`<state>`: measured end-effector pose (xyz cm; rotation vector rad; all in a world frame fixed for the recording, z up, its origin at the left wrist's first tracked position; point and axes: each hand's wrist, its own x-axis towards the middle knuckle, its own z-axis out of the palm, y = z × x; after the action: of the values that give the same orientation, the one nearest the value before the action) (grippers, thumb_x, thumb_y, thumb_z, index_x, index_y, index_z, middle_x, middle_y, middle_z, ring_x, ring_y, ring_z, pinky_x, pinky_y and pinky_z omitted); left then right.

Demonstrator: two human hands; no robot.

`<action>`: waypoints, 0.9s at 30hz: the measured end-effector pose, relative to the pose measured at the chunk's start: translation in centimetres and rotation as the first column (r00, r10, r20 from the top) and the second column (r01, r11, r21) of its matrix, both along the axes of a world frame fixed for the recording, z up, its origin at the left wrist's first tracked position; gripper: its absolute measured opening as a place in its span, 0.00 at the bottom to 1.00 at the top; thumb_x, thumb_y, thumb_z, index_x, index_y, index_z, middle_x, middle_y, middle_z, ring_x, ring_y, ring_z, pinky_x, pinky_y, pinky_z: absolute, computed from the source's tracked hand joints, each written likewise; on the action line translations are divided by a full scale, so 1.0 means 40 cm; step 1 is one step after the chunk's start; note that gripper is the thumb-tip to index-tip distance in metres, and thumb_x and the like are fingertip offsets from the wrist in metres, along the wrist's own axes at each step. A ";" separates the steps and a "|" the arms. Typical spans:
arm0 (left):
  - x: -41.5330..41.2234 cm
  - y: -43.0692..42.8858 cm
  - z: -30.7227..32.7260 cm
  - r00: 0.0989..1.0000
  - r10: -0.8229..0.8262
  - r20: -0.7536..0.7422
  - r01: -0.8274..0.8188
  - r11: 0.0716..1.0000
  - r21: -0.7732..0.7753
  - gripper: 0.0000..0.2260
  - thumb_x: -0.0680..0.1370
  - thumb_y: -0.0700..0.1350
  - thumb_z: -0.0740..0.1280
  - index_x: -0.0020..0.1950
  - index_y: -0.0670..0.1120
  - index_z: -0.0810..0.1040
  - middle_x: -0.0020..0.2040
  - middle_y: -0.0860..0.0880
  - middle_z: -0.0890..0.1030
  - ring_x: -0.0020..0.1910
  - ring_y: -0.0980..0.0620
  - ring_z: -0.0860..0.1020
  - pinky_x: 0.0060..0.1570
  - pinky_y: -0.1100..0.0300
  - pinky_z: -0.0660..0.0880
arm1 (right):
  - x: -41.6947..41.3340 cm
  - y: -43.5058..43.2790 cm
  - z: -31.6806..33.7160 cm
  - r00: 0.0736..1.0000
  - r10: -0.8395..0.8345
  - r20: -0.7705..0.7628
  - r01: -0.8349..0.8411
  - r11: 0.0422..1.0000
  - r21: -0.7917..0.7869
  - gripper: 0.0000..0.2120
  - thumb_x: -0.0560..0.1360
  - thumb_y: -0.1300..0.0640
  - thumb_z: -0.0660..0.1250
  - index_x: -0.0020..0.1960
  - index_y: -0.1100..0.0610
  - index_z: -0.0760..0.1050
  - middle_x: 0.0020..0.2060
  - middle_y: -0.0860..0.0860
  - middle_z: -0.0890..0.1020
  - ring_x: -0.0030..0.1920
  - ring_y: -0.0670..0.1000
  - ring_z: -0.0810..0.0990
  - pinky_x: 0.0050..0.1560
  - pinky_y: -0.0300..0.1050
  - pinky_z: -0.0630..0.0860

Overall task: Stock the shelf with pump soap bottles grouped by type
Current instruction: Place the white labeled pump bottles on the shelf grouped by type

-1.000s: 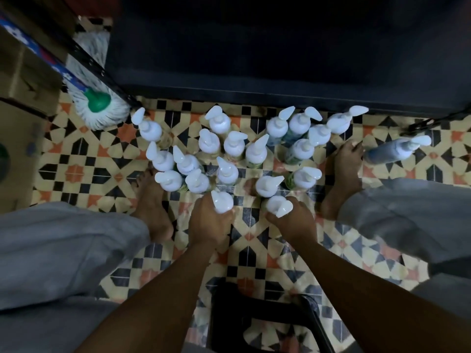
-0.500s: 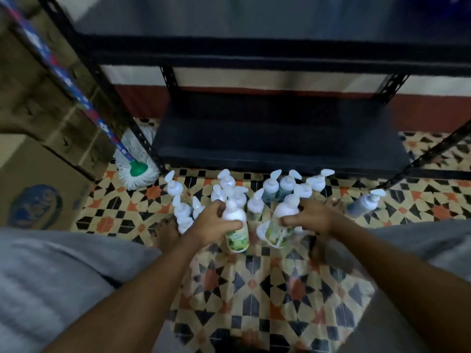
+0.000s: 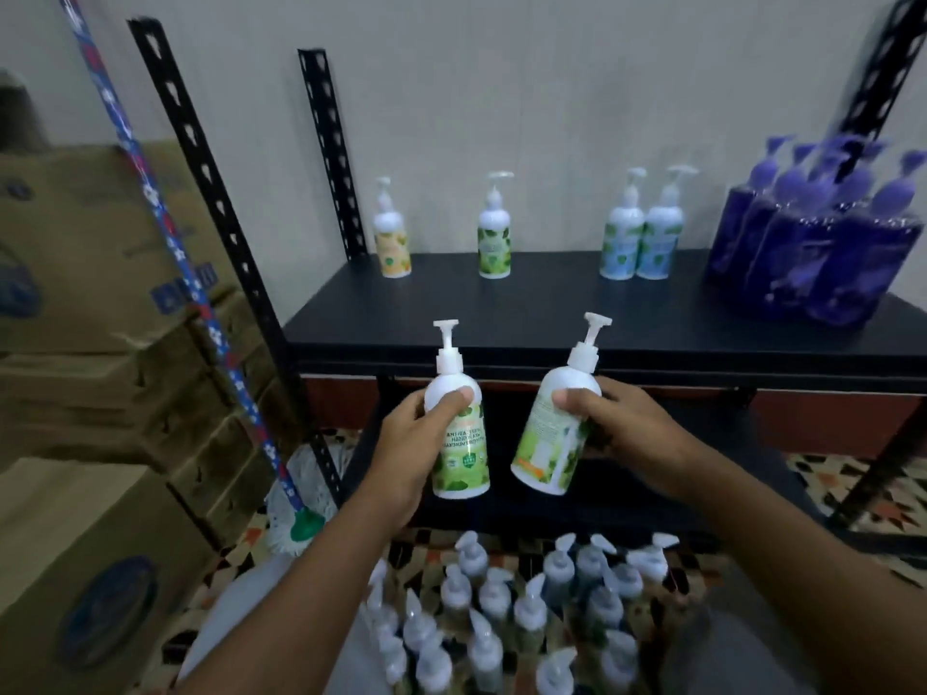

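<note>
Left hand (image 3: 401, 443), right hand (image 3: 627, 423), bottles (image 3: 461, 446) gripped ("HAND WASH")

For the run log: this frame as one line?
left hand: grips green-label bottle, upright | right hand: grips second green bottle, tilted | shelf: yellow bottle, lone green bottle, blue pair, purple pack

Green-label bottle (image 3: 459, 443), left hand (image 3: 404, 446): front label reads "ANTIBACTERIAL HAND WASH / MAXIMUM PROTECTION"; the first word runs off round the curve.
Tilted bottle (image 3: 549, 438), right hand (image 3: 627, 426): fine print, not legible.
Four bottles (image 3: 494, 243), back edge of shelf (image 3: 552, 313): labels too small to read.
Purple bottles (image 3: 812, 253), right edge of shelf: blurred, nothing legible.
Cardboard box (image 3: 75, 519): blue oval mark, unreadable.
</note>
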<state>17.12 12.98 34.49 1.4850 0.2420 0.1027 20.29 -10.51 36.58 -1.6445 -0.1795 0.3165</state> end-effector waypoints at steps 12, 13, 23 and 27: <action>-0.006 -0.070 -0.007 0.994 -0.102 -0.042 0.092 0.976 -0.200 0.28 0.77 0.67 0.62 0.61 0.45 0.80 0.47 0.41 0.85 0.48 0.35 0.85 0.54 0.36 0.79 | -0.004 0.070 -0.053 0.975 -0.077 -0.209 0.136 0.949 0.284 0.29 0.76 0.31 0.61 0.65 0.52 0.78 0.48 0.56 0.86 0.47 0.56 0.86 0.48 0.55 0.81; -0.005 -0.072 -0.009 0.990 -0.126 -0.062 0.110 0.971 -0.211 0.27 0.79 0.66 0.60 0.61 0.44 0.79 0.46 0.42 0.84 0.46 0.36 0.85 0.53 0.36 0.80 | -0.001 0.069 -0.055 0.972 -0.071 -0.224 0.135 0.948 0.287 0.31 0.76 0.30 0.60 0.65 0.53 0.77 0.47 0.57 0.85 0.45 0.57 0.85 0.47 0.55 0.81; 0.005 -0.058 -0.035 0.991 -0.130 0.042 0.132 0.991 -0.038 0.28 0.68 0.51 0.78 0.67 0.51 0.75 0.56 0.46 0.85 0.53 0.46 0.86 0.52 0.47 0.82 | -0.003 0.055 -0.060 0.985 -0.170 0.013 0.166 0.974 0.157 0.29 0.71 0.59 0.78 0.67 0.46 0.71 0.54 0.53 0.84 0.52 0.53 0.86 0.51 0.53 0.84; -0.002 -0.063 -0.025 0.988 -0.123 0.095 0.124 0.992 -0.013 0.23 0.70 0.49 0.80 0.63 0.46 0.79 0.54 0.44 0.86 0.52 0.45 0.86 0.50 0.50 0.82 | -0.014 0.061 -0.052 0.975 -0.211 0.074 0.202 0.972 0.116 0.24 0.69 0.54 0.80 0.62 0.53 0.76 0.50 0.53 0.86 0.48 0.51 0.87 0.48 0.48 0.84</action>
<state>17.03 10.46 33.51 1.4687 0.0742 0.0702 19.71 -8.09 34.50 -1.5546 -0.0870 0.0761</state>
